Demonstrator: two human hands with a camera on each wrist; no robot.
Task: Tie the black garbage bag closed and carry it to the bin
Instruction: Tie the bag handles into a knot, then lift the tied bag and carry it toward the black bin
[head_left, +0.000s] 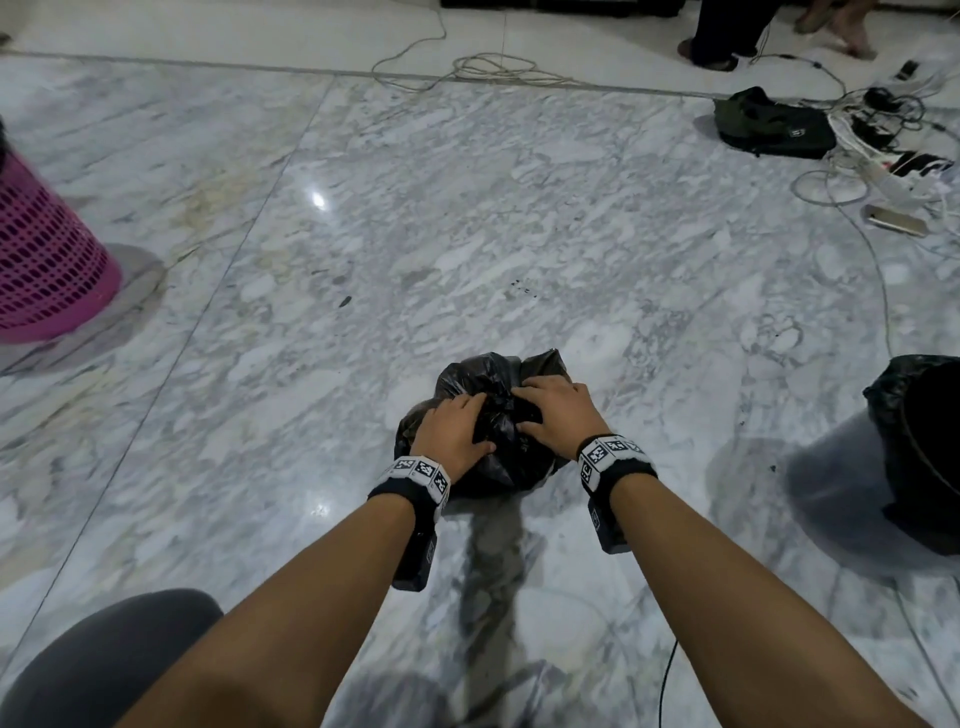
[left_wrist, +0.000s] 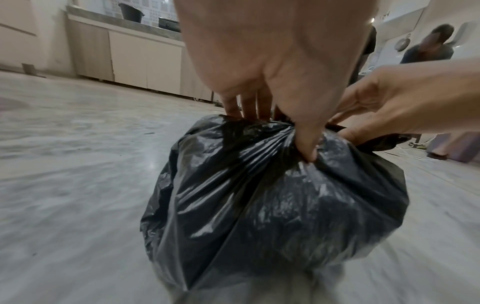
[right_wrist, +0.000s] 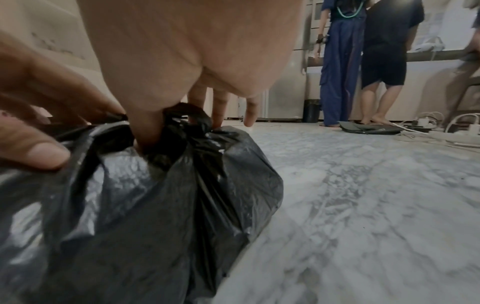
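Note:
A full black garbage bag (head_left: 470, 382) (left_wrist: 272, 205) (right_wrist: 145, 205) sits on the marble floor in front of me. Both hands are on its gathered top. My left hand (head_left: 457, 426) (left_wrist: 285, 127) pinches the bunched plastic, thumb pressed into the neck and fingers behind it. My right hand (head_left: 550, 410) (right_wrist: 168, 127) pinches a twisted tuft of the bag's mouth between thumb and fingers. A dark bin (head_left: 930, 447) lined with black plastic stands at the right edge of the head view.
A pink mesh basket (head_left: 47, 260) stands at the far left. Cables, a power strip and a dark backpack (head_left: 769, 124) lie at the far right. People stand by the counter (right_wrist: 363, 61). My knee (head_left: 114, 665) is at the bottom left.

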